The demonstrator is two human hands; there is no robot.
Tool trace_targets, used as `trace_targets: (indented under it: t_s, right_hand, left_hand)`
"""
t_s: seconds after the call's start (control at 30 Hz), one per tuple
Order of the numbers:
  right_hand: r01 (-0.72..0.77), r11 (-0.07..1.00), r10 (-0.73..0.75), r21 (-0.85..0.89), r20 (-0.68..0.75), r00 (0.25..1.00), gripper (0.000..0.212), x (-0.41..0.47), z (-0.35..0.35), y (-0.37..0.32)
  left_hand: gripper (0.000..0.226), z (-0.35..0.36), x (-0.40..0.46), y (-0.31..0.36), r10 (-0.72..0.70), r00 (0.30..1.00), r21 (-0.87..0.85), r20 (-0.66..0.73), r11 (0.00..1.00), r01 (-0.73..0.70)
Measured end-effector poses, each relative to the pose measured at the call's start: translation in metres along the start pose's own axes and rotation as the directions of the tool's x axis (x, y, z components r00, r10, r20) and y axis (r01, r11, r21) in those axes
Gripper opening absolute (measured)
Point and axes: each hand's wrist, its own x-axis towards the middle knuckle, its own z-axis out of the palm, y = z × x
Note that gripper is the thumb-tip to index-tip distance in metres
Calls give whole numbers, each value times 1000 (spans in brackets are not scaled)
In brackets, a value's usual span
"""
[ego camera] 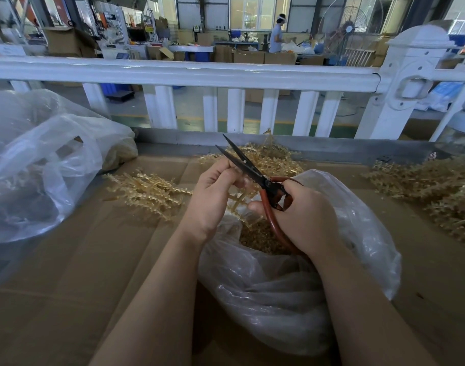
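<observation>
Evidently a trimming cut is being set up: the scissors (pixel 248 167) are gripped by their red handles in the right hand (pixel 302 215), with the blades parted and pointing away; a yellowish plastic sprig (pixel 235 203) is pinched in the curled fingers of the left hand (pixel 213 196), just beside the blades and above the open plastic bag (pixel 279 299), in which cut bits (pixel 255 239) are gathered; next, the sprig would need to be fed between the blades and the handles squeezed; more sprigs (pixel 147 191) are heaped on the cardboard (pixel 94 286).

The right hand (pixel 302 215) grips red-handled scissors (pixel 252 171), blades parted, above an open plastic bag (pixel 358 233); the left hand (pixel 213 196) pinches a yellow plastic sprig (pixel 239 200) beside them.
</observation>
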Motion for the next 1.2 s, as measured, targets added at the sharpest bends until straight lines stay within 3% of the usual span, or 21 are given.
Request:
trace_targets:
  t_s: [0.33, 0.6, 0.97, 1.1, 1.2]
  right_hand:
    - [5, 999, -5, 35, -2, 1000, 55, 0, -2, -4]
    - [7, 999, -7, 46, -7, 1000, 69, 0, -3, -4]
    - [2, 999, -1, 40, -8, 1000, 70, 0, -3, -2]
    - [-9, 999, 9, 53, 3, 1000, 71, 1, -3, -4]
    - [-61, 989, 63, 135, -14, 998, 56, 1, -3, -5]
  left_hand:
    - [29, -1, 0, 1, 31, 999, 5, 42, 1000, -31]
    - [26, -1, 0, 0, 20, 999, -26, 40, 999, -19]
    - [32, -2, 0, 2, 22, 1000, -16, 8, 1000, -22]
    - [27, -2, 0, 2, -9, 998, -10, -69, 1000, 8]
    - [28, -2, 1, 1, -26, 990, -1, -142, 1000, 26]
